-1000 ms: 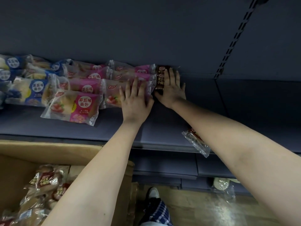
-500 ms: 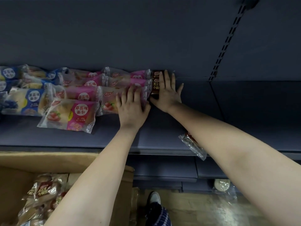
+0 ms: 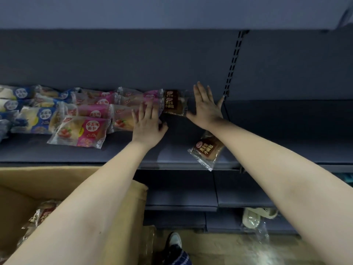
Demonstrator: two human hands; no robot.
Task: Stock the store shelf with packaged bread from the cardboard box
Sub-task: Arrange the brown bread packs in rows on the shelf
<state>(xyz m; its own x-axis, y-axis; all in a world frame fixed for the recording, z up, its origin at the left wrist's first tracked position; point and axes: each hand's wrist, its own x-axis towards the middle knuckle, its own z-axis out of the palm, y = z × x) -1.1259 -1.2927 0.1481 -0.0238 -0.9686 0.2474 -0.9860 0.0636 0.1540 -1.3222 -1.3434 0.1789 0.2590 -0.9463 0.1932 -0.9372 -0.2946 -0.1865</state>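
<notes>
left hand (image 3: 147, 125) is laid flat, fingers straight, on pink strawberry bread packs (image 3: 122, 118); right hand (image 3: 207, 109) is spread flat just beside brown bread packs (image 3: 172, 102) at shelf (image 3: 172, 152) back. nothing is gripped. another brown pack (image 3: 205, 152) is seen at shelf front.

The shelf (image 3: 114, 152) holds at least five pink bread packs (image 3: 84, 133), at least four blue packs (image 3: 36, 119) and at least two brown packs (image 3: 205, 150), plus one cardboard box (image 3: 47, 175).

Head view, downward onto near shelf (image 3: 172, 155)
</notes>
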